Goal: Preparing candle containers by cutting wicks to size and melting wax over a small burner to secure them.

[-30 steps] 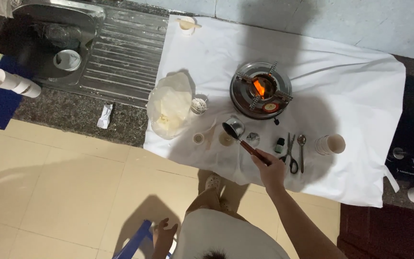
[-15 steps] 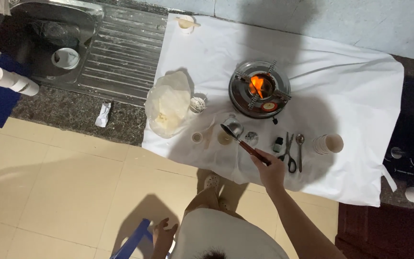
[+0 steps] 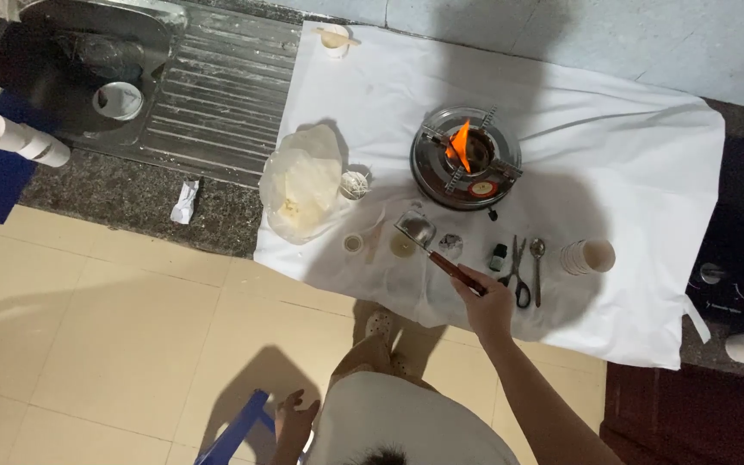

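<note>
Fire is burning openly in the round metal burner (image 3: 466, 158) on the white cloth (image 3: 613, 172), so any sideways drift is risking scorched fabric. The right hand (image 3: 486, 303) is clamping the wooden handle of a small metal ladle (image 3: 416, 230), tilting its bowl over a little cup (image 3: 402, 247), and spilling is likely. The left hand (image 3: 293, 419) is hanging half-open, holding nothing.

A home kitchen: a stainless steel sink with ribbed drainboard (image 3: 217, 77) set in a speckled granite counter (image 3: 122, 189), above beige floor tiles (image 3: 105, 344)
</note>
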